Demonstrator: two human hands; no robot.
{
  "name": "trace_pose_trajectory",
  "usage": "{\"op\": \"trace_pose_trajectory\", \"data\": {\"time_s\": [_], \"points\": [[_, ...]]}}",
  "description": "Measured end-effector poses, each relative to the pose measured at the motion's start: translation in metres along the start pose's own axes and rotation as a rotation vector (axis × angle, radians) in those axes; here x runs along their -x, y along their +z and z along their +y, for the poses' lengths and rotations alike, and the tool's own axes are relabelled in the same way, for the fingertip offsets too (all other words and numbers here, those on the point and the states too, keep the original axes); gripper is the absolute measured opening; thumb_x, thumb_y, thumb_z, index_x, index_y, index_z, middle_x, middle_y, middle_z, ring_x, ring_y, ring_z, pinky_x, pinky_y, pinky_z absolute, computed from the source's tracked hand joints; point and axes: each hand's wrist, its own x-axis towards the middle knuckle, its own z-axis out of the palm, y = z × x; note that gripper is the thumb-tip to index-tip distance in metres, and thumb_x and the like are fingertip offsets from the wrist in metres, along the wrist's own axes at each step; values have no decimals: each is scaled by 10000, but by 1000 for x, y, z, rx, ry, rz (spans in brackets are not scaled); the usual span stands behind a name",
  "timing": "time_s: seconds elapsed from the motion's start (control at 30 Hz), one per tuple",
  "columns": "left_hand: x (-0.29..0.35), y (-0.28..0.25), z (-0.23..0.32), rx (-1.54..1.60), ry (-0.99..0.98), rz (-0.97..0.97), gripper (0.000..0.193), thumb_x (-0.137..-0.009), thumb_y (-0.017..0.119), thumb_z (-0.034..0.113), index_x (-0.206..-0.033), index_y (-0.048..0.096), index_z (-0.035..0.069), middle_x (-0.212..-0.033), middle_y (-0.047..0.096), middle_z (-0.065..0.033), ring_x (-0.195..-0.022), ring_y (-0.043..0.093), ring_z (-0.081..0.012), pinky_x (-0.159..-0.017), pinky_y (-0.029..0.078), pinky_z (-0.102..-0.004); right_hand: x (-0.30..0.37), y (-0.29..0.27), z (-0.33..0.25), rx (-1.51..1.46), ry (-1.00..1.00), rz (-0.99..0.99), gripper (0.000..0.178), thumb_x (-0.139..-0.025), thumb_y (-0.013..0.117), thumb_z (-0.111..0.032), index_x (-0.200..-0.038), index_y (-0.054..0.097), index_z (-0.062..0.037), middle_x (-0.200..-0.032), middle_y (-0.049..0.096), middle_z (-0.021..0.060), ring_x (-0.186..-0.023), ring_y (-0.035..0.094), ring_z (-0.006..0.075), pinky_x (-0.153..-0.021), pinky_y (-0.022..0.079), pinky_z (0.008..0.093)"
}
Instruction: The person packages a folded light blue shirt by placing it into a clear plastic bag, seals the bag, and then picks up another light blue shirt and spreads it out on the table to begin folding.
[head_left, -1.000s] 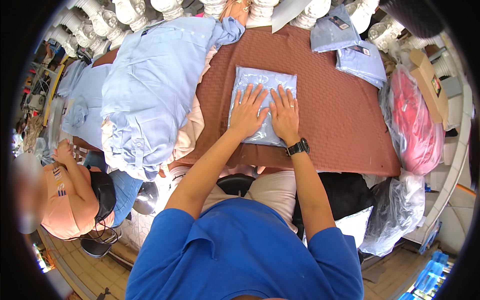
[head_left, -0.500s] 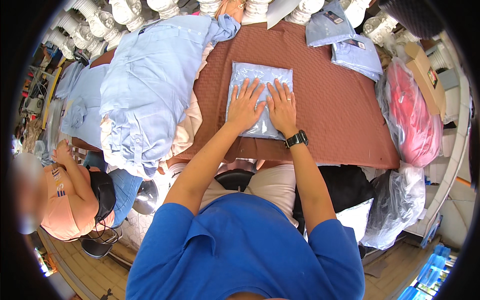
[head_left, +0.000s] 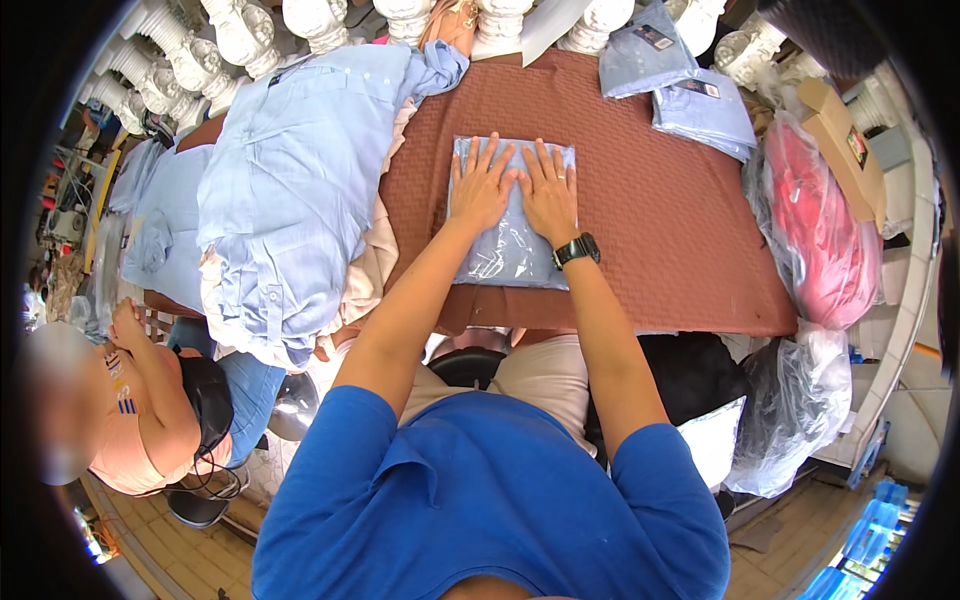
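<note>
A folded light-blue shirt in a clear plastic bag (head_left: 510,250) lies flat on the brown cloth-covered table (head_left: 660,230) in front of me. On its upper left part my left hand (head_left: 482,190) rests palm down, fingers spread. My right hand (head_left: 548,195), with a ring and a black wristwatch (head_left: 577,250) on that arm, presses flat on the upper right part. The two hands nearly touch at the thumbs. Neither one grips anything. The bag's lower half shows below them, shiny and slightly wrinkled.
A tall pile of light-blue shirts (head_left: 300,170) stands to the left. Bagged folded shirts (head_left: 705,110) lie at the far right, near a plastic bag of red cloth (head_left: 815,220) and a cardboard box (head_left: 845,150). White balusters (head_left: 320,20) line the back. Another person (head_left: 160,400) sits at left.
Both hands have slid toward the far edge of the bagged shirt, and the thumbs have come closer together. More of the bag's near half shows.
</note>
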Motion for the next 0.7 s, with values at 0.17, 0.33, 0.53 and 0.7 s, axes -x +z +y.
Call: {"op": "trace_pose_trajectory", "data": {"time_s": [0.17,0.33,0.53,0.7], "points": [[2,0,1,-5,-7,-16,523,-1068,329,457,-1556,378,274,-1669,223,-50,-1540,155,-336,-1217,119,-594,5,4,1,8,25,-19,488,-1049,422,-372,-1499,466,-189,-1621,339,74,-1498,291,327,-1204,209,564],[3,0,1,31,3,13,516,-1057,375,437,-1539,411,255,-1660,247,-58,-1540,156,-337,-1216,114,-602,4,5,2,-2,30,-29,495,-1046,425,-375,-1502,461,-188,-1622,340,71,-1501,284,321,-1209,201,557],[4,-2,-1,-7,-33,-32,519,-1069,329,455,-1552,386,272,-1664,237,-52,-1539,155,-343,-1216,115,-594,2,3,-4,6,27,-70,499,-1046,420,-381,-1506,455,-188,-1624,335,67,-1502,280,319,-1213,191,548],[1,-3,4,-3,-8,-12,522,-1063,349,455,-1546,395,264,-1659,248,-48,-1536,166,-334,-1217,115,-593,2,0,1,48,20,-59,506,-1055,404,-380,-1525,420,-192,-1634,314,55,-1510,255,319,-1220,182,536]]}}
